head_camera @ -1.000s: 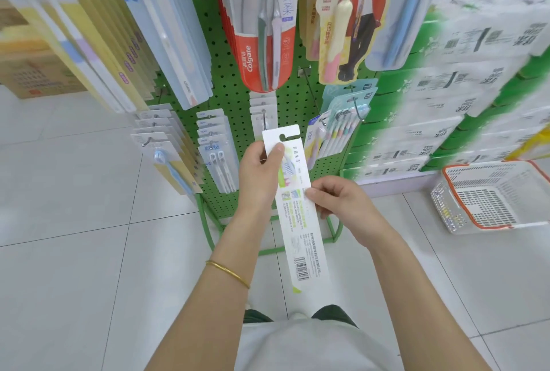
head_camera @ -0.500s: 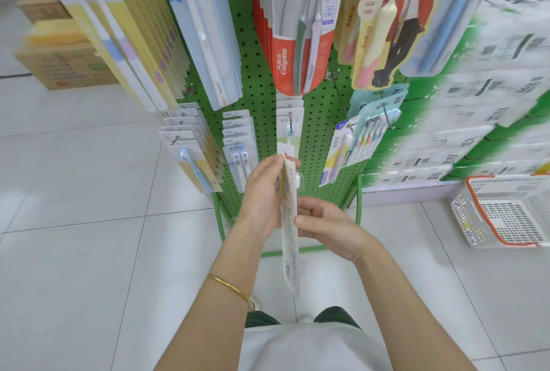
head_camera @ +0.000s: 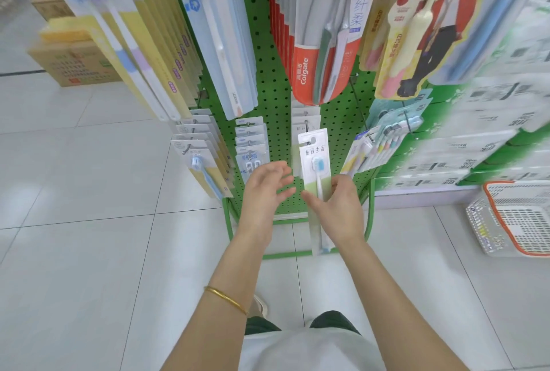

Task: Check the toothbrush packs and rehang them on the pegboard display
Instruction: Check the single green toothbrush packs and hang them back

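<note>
Pack face: the toothbrush pack [head_camera: 315, 156] now shows you its front, with the blue brush head and printed title upward. A second ago you had the barcode back toward you, and half a second ago it was edge-on, mid-turn.
Left hand: your left hand [head_camera: 262, 192] has let go. Its fingers are loosely spread and hold nothing, just beside the pack's left edge.
Right hand: your right hand [head_camera: 336, 207] alone carries the pack, with the thumb across the lower front and the fingers wrapped behind.
Pack position: it is upright before the lower middle of the green pegboard [head_camera: 273, 79]. Its hang hole [head_camera: 309, 141] sits just below the matching packs [head_camera: 306, 120] on their hook, and it is not yet hung.
Meaning: you have seen both faces, so the check looks finished and rehanging comes next.
Next move: line the hole up with the hook tip, which the card hides. Your low grip may let the top wobble, and your free left hand could steady it.
</note>
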A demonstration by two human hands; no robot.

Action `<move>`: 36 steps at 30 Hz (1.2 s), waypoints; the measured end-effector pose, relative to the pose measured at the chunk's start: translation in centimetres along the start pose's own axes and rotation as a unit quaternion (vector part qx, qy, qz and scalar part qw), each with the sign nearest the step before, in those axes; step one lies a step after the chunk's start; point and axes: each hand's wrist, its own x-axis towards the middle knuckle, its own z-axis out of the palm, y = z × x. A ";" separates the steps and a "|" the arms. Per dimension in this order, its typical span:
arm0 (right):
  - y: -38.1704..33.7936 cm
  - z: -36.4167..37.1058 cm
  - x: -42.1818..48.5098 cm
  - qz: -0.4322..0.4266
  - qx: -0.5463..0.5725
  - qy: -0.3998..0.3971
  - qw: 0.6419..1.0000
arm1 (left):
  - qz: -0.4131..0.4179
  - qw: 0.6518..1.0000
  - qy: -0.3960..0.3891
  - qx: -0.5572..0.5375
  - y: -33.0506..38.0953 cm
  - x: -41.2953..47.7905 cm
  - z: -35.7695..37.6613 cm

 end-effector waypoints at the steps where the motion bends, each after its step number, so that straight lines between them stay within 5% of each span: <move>1: -0.1 0.3 0.1 0.000 -0.009 0.004 1.000 | 0.000 1.000 -0.001 0.001 0.0 0.1 -0.1; 22: -0.5 3.9 3.5 -0.031 -0.075 -0.011 0.997 | 0.095 0.982 -0.028 0.158 1.3 1.6 1.4; 30: -3.3 -1.0 2.4 -0.205 -0.013 0.101 0.973 | 0.092 0.984 -0.027 0.152 1.0 2.4 2.3; 36: -6.8 -2.5 6.9 -0.199 -0.074 0.071 0.975 | 0.087 0.983 -0.031 0.156 0.6 2.5 2.8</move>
